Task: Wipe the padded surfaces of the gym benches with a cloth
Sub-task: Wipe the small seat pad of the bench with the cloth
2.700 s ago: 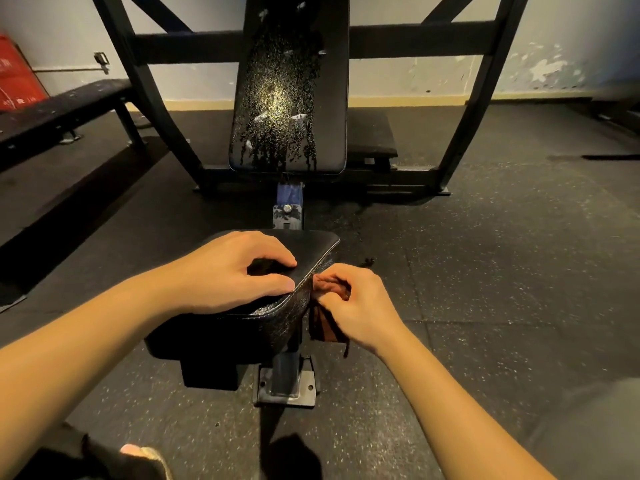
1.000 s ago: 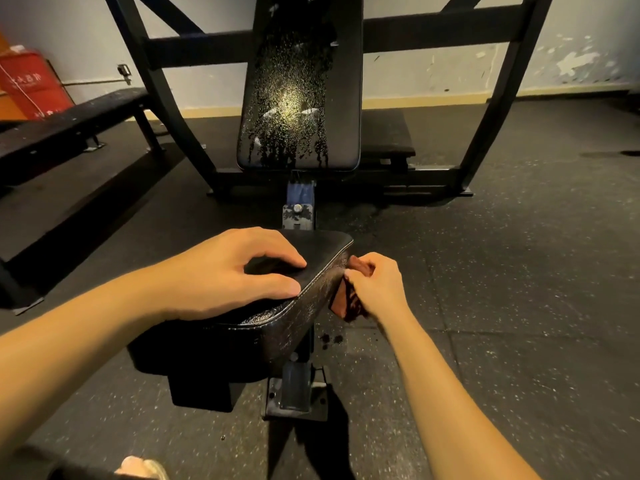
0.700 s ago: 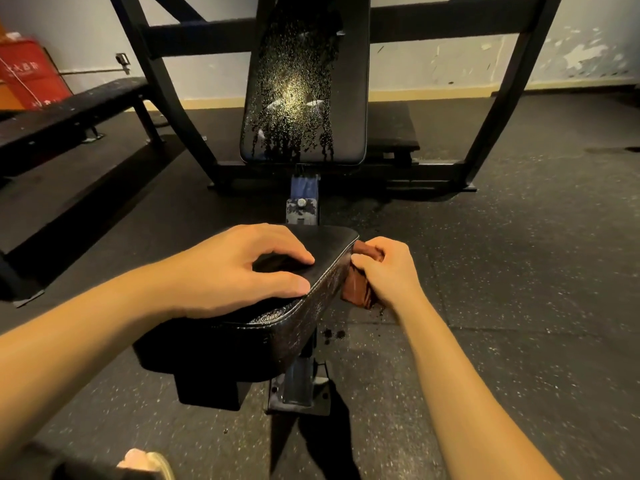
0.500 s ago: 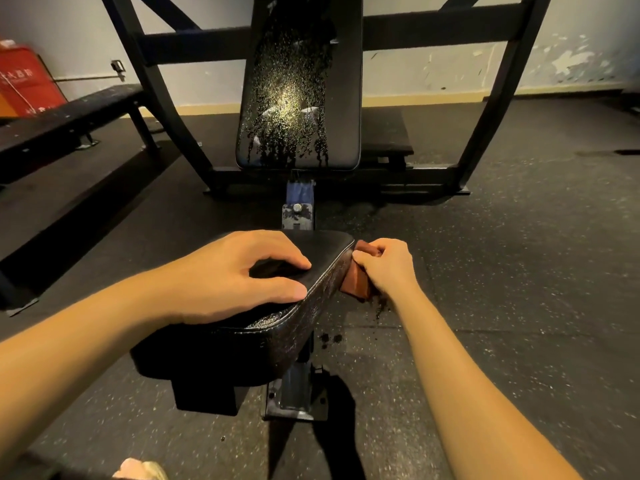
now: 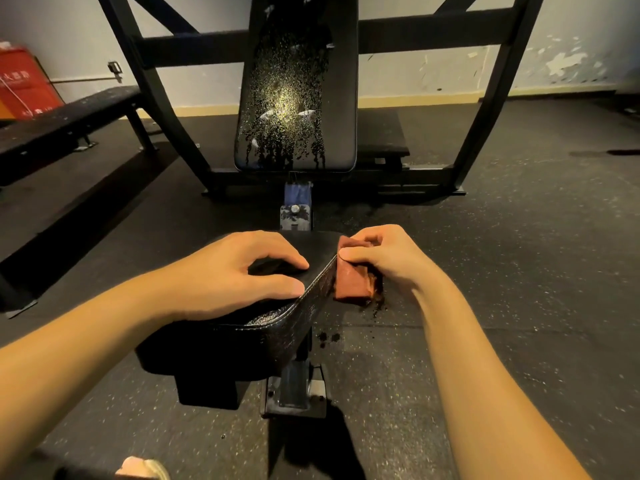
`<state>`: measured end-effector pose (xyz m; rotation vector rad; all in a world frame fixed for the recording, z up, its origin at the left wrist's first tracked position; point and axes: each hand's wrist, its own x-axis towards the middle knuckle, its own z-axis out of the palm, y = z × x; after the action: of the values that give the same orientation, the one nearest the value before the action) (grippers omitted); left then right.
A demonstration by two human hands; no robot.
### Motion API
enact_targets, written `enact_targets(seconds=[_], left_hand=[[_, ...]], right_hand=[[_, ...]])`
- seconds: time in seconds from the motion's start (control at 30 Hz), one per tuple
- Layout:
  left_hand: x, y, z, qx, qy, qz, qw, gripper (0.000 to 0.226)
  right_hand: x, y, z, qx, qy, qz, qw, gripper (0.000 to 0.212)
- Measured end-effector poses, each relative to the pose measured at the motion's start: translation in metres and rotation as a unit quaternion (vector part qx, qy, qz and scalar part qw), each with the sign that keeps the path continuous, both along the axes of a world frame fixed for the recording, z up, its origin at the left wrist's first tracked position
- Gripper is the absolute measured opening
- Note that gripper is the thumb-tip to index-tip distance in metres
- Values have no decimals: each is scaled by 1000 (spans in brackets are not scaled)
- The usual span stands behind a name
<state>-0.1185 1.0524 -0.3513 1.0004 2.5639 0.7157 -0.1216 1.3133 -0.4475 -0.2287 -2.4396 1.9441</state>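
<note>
Cloth [image 5: 349,282], a folded rust-red rectangle of fabric, lies against the right side edge of the black vinyl seat pad [image 5: 263,327], pinched between thumb and curled fingers of the right hand [image 5: 388,261]. The left hand [image 5: 235,271] braces on the pad's top, fingers arched, gripping nothing. Soft, light, probably damp, the cloth handles best gripped by its folded bulk.

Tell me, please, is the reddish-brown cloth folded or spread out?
Folded: the reddish-brown cloth is a compact, layered pad the right hand holds against the black padded seat.
</note>
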Motion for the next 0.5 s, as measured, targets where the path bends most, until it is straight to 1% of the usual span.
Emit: enact_targets(seconds=[0.07,0.1,0.13,0.17,0.2,0.27,0.3,0.33,0.37,0.43,0.47,0.5], left_hand=[[1,1,0,-5,3,0,1000,73],[1,1,1,-5,2,-1,1000,72],[1,0,1,-5,2,-1,1000,70],[0,0,0,-6,3,-1,1000,68],[-1,0,0,-8,2,-1,1000,66],[-1,-1,-2,-11,-1,-3,1000,64],[-1,-1,-2,-11,-2,-4,1000,63],[-1,-1,-2,-10,-3,-4,1000,62],[-1,0,-2,-10,-3,-4,1000,62],[1,1,0,-12,1,-5,1000,67],[3,2,2,-12,2,-5,1000,72],[4,2,4,-13,2,-5,1000,77]], right_hand=[[-5,-8,-17,83,-22,-107,991,9],[-4,-15,-25,108,-30,-144,983,10],[-1,-20,-28,118,-32,-158,980,10],[2,-20,-26,115,-34,-144,982,9],[6,-17,-19,103,-38,-104,988,7],[15,-8,4,74,-35,13,997,6],[18,-7,14,67,-32,49,996,6],[20,-8,17,73,-35,51,995,6],[19,-10,15,89,-45,28,995,5],[16,-22,2,139,-59,-64,986,5],[18,-29,-4,163,-63,-92,980,5],[20,-32,-4,175,-67,-89,978,4]])
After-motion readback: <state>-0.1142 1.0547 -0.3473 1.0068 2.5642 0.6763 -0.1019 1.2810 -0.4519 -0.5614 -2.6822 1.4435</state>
